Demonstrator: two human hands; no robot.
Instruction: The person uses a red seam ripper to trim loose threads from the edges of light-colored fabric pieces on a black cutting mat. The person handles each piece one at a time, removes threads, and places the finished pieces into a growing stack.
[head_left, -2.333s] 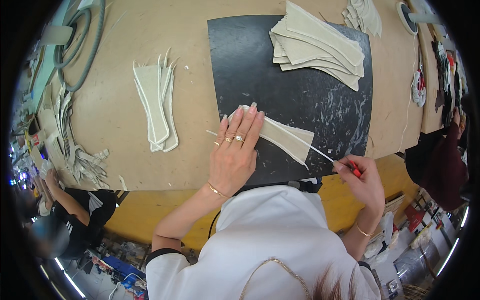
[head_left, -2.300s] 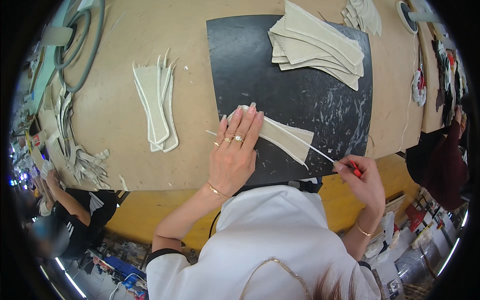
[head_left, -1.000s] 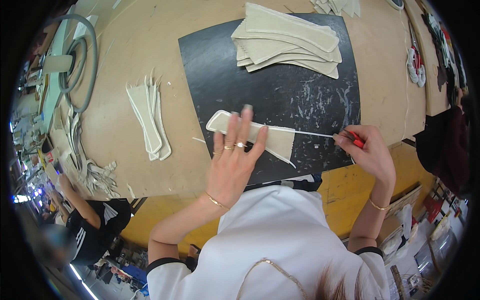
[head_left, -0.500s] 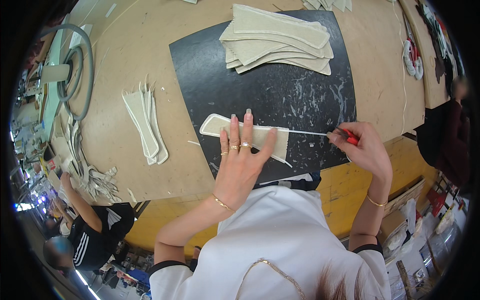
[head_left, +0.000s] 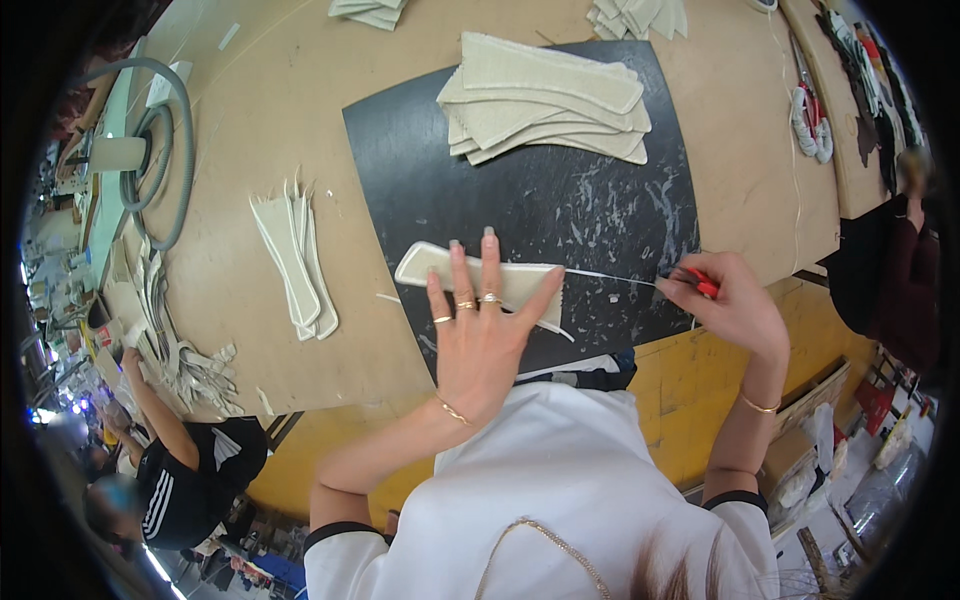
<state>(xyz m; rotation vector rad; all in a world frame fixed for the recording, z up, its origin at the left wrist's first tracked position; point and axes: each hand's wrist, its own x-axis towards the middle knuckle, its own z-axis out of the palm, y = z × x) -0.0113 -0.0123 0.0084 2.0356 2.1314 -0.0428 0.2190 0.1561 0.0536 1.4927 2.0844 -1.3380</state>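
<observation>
My left hand (head_left: 480,350) lies flat with fingers spread on a beige, white-edged fabric piece (head_left: 515,283), pressing it onto a black mat (head_left: 400,160). From the piece's upper right corner a thin white cord (head_left: 610,275) runs rightward, stretched straight. My right hand (head_left: 738,305) pinches the cord's far end between thumb and forefinger. Tucked in the same hand are red-handled snips (head_left: 705,286), their dark blades partly hidden by the fingers. Another white end sticks out at the piece's lower right corner.
A stack of similar fabric pieces (head_left: 545,90) rests on the mat's far part. Several narrow pieces (head_left: 290,260) lie left of the mat, beyond them a heap of strips (head_left: 170,340). Red-handled scissors (head_left: 808,120) lie at the far right. A co-worker (head_left: 190,470) is at the left.
The cord has thinned between my hands, and my right hand has shifted slightly. My left hand still holds the piece down. The whole view has tilted a little, so the table sits lower.
</observation>
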